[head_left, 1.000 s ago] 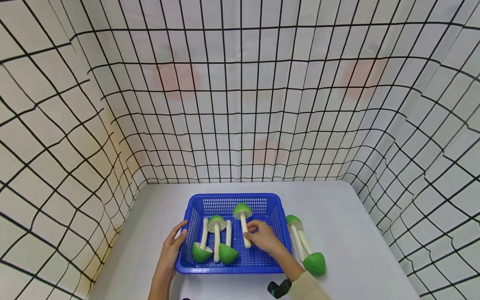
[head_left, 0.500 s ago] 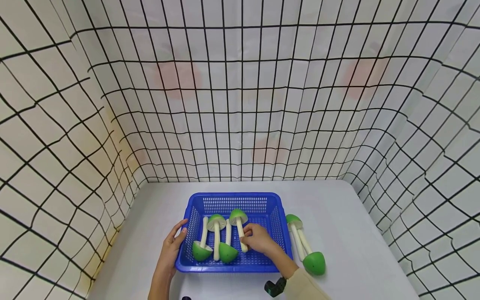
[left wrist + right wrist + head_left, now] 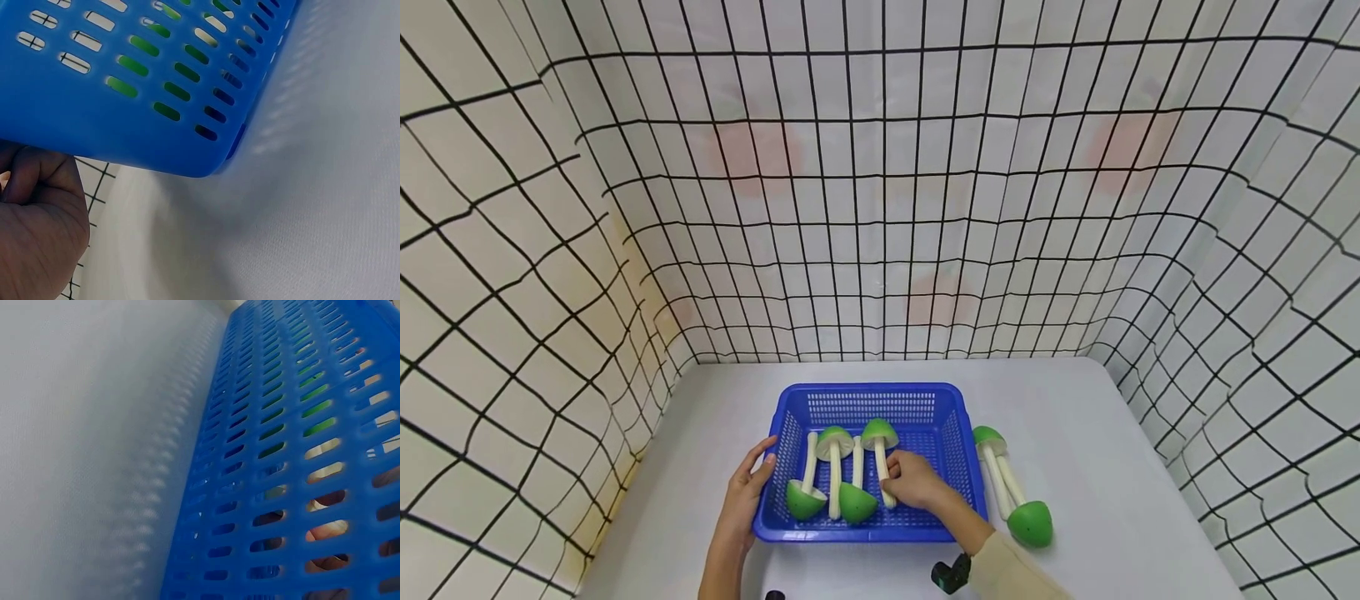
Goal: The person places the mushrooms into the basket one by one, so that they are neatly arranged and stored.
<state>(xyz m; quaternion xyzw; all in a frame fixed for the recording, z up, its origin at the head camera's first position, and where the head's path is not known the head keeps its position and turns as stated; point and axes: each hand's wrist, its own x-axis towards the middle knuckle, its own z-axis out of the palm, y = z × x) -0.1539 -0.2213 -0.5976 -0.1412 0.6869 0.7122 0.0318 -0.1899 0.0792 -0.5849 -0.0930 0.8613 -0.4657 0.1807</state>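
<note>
A blue plastic basket (image 3: 868, 535) with slotted walls stands on the white table. My left hand (image 3: 747, 493) grips its left rim; in the left wrist view the curled fingers (image 3: 47, 175) meet the rim. Inside, my right hand (image 3: 916, 481) pinches the lower stem of a green-capped toy mushroom (image 3: 880, 435), cap toward the far side. To its left lie several like mushrooms in a row, caps alternating: a near-cap mushroom (image 3: 806, 500), a far-cap mushroom (image 3: 835, 467) and another near-cap mushroom (image 3: 857, 503). Through the slots in the right wrist view, parts of my right hand (image 3: 328, 531) show.
Right of the basket, two more mushrooms lie side by side, one cap (image 3: 988, 439) far and one cap (image 3: 1030, 523) near. A small black device (image 3: 951, 573) sits by the right sleeve (image 3: 1011, 571). White walls with a black grid (image 3: 880, 208) enclose the table.
My right hand has brought the mushroom left and nearer, laying it beside the row while still pinching its stem. My left hand stays at the basket's rim.
</note>
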